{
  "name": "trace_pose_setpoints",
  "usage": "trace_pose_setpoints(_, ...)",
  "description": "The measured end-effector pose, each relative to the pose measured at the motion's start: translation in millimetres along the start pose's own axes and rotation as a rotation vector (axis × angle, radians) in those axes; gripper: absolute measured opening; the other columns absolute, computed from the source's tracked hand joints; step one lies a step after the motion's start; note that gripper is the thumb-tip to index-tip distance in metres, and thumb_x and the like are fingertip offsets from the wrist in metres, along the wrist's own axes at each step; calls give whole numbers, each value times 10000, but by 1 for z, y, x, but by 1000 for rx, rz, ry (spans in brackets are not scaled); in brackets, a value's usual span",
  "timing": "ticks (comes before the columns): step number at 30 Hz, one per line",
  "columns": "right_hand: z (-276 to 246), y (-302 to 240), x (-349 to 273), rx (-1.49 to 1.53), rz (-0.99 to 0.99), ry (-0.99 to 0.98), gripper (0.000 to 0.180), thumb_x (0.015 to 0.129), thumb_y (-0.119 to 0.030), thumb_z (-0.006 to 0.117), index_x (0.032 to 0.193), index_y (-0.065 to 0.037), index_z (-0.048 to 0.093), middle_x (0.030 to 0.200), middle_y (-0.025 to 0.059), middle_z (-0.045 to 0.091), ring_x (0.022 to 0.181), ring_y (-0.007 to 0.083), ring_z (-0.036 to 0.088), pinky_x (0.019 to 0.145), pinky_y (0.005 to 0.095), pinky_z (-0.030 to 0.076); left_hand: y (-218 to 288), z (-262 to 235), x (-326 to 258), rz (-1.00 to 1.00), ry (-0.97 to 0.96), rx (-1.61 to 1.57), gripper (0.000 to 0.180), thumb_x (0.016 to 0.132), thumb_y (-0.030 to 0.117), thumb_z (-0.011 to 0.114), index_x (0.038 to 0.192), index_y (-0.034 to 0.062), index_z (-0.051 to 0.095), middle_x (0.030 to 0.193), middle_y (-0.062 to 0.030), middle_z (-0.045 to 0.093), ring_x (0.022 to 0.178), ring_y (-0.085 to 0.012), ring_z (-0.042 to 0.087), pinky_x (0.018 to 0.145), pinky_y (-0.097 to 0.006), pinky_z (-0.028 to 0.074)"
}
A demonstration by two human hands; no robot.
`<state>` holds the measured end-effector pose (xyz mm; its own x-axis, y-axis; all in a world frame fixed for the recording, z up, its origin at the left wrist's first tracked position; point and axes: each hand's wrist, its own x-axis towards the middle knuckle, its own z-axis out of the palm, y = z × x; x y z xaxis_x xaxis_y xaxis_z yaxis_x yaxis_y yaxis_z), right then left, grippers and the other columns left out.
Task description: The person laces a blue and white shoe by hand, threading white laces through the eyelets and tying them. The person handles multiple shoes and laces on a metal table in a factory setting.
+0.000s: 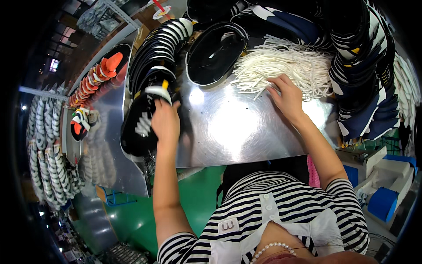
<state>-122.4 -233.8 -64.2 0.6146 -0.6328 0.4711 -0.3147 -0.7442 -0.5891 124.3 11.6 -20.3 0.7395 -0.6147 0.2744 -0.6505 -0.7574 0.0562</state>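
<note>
My left hand (166,122) is at the left side of the metal table, slightly blurred. Its fingers curl at the white-edged rim of a black shoe upper (134,132), which hangs partly over the table's left edge. A yellow tab stands up just beyond the fingertips. At the front of a heap of white laces (285,64) is my right hand (288,99). Its thumb and index finger are apart, the fingertips close to the lace ends, and no lace shows clearly between them.
A long curved stack of black-and-white uppers (154,53) runs behind my left hand. A black oval piece (215,55) lies at the back middle. Tall piles of navy, black and white uppers (365,88) border the right side. Orange pieces (99,75) stand at left.
</note>
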Motion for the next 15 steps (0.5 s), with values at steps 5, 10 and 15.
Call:
trace_pose_setpoints(5, 37, 14, 40, -190, -61, -103, 219, 820, -178, 704, 1028, -115, 676, 939, 45, 638, 792, 257, 653, 662, 382, 503, -30, 92, 93, 12, 177, -51, 571, 893, 398, 652, 1225, -46, 516, 1164, -291, 538, 895, -453, 626, 699, -485, 526)
trace_pose_setpoints(10, 18, 20, 39, 11, 104, -152, 169, 808, -174, 716, 956, -103, 676, 948, 33, 648, 793, 261, 653, 671, 374, 498, 33, 65, 15, 96, 144, -629, 580, 823, 187, 748, 1302, -30, 503, 1237, -247, 520, 1123, -390, 558, 912, -432, 485)
trace_pose_setpoints(15, 9, -12, 29, 101, 111, -222, 142, 829, -176, 723, 937, -94, 681, 1084, 45, 628, 843, 248, 660, 735, 369, 508, 94, 69, 70, 449, -12, -212, 608, 778, 179, 764, 1335, 115, 529, 1287, -145, 528, 1202, -346, 486, 1036, -422, 351)
